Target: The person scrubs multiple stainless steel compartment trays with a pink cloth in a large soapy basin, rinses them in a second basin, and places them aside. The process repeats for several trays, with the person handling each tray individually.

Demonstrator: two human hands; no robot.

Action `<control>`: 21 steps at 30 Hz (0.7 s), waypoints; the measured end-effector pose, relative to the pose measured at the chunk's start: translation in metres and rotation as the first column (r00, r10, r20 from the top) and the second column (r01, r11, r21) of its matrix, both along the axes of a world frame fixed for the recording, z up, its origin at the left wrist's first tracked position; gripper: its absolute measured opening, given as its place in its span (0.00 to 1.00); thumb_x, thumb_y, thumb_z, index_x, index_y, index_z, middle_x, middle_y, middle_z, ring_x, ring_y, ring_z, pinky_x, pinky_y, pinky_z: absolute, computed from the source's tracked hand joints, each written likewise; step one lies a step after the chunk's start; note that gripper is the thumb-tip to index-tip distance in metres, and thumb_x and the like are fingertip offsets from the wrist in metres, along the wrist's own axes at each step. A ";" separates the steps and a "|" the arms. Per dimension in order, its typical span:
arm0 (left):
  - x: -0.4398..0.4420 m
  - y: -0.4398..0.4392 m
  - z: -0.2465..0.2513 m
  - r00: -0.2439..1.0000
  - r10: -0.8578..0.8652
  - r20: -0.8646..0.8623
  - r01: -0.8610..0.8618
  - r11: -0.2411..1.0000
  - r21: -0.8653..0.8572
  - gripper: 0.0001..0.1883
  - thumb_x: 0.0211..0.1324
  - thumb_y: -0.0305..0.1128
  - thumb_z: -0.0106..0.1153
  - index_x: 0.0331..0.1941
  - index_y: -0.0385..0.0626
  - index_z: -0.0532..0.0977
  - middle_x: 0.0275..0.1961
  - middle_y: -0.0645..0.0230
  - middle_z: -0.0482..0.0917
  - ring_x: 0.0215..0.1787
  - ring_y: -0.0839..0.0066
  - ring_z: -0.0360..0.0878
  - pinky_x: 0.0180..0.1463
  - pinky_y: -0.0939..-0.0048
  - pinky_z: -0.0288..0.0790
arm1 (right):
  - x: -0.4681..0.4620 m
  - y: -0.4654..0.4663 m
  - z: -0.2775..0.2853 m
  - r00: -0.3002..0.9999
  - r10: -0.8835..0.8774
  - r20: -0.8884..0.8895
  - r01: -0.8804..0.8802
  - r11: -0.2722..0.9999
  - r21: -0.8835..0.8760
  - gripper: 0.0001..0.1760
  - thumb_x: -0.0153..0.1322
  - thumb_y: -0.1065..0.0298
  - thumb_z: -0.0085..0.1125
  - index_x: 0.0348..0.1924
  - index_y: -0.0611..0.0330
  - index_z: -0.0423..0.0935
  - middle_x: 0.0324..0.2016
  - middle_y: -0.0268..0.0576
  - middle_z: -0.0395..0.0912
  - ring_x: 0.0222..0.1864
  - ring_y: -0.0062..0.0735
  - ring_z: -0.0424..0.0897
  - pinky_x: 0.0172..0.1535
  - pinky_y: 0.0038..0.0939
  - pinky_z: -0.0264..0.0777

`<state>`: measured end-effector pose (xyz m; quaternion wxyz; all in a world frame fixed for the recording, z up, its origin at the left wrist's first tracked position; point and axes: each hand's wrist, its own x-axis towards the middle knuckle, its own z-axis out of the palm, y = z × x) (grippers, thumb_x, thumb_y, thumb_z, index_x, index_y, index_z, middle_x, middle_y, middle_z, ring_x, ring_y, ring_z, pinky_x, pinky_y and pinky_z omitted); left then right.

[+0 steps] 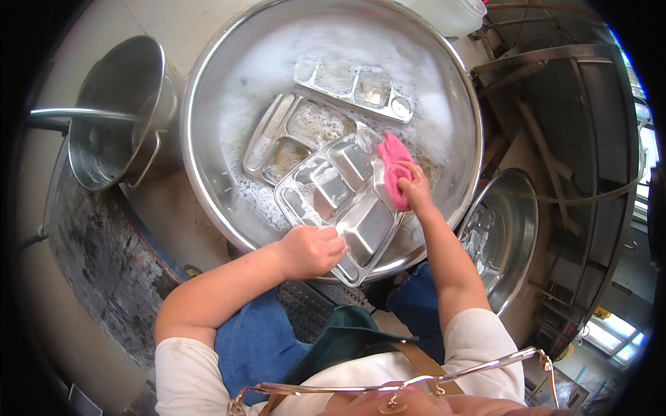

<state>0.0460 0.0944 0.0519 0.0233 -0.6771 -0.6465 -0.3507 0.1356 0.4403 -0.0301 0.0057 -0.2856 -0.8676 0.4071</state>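
My left hand (314, 251) grips the near edge of a metal compartment tray (368, 224), which is tilted over a big round steel basin (204, 193) of soapy water. Its underside appears to face up, wet with suds. In my right hand (413, 188) a bunched pink cloth (395, 161) lies against the tray's right side. Behind it, a second compartment tray (283, 117) sits partly in the foam at the left. A third tray (382, 110) lies farther back, half covered by suds.
A deep steel pot (161, 112) with a side handle stands at the left, a metal bar across its mouth. To the right is a smaller steel basin (530, 223) holding shiny metal items (476, 234). A translucent plastic container (452, 15) stands beyond the big basin.
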 end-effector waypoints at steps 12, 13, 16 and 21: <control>-0.006 -0.001 0.000 1.000 -0.003 -0.023 0.005 0.998 0.067 0.09 0.45 0.31 0.61 0.34 0.46 0.81 0.30 0.77 0.74 0.31 0.81 0.76 0.25 0.77 0.70 | 0.055 -0.049 0.043 1.000 0.005 0.013 -0.007 0.987 0.158 0.23 0.60 0.71 0.55 0.49 0.62 0.82 0.47 0.50 0.80 0.51 0.46 0.80 0.57 0.35 0.73; -0.006 0.002 0.001 1.000 -0.010 -0.027 0.012 0.997 0.075 0.10 0.44 0.31 0.61 0.34 0.46 0.81 0.30 0.77 0.74 0.31 0.80 0.76 0.25 0.77 0.70 | 0.044 -0.064 0.061 0.997 0.071 -0.040 -0.067 0.993 0.095 0.23 0.60 0.71 0.55 0.49 0.62 0.82 0.47 0.49 0.80 0.51 0.46 0.80 0.57 0.35 0.73; -0.004 0.010 0.002 1.000 -0.007 -0.008 0.008 0.995 0.098 0.08 0.40 0.32 0.59 0.29 0.48 0.80 0.30 0.77 0.75 0.31 0.79 0.76 0.26 0.77 0.71 | 0.014 -0.102 0.116 0.973 0.217 -0.082 -0.229 0.956 -0.185 0.28 0.59 0.72 0.57 0.55 0.59 0.78 0.47 0.49 0.80 0.50 0.45 0.80 0.56 0.35 0.73; 0.000 0.016 -0.004 0.998 -0.047 0.046 0.040 0.991 0.131 0.03 0.42 0.33 0.60 0.22 0.50 0.80 0.25 0.72 0.79 0.29 0.72 0.81 0.30 0.69 0.76 | -0.036 -0.153 0.164 0.868 0.479 -0.134 -0.496 0.853 -0.162 0.39 0.58 0.71 0.65 0.65 0.54 0.71 0.44 0.48 0.80 0.49 0.41 0.82 0.52 0.34 0.74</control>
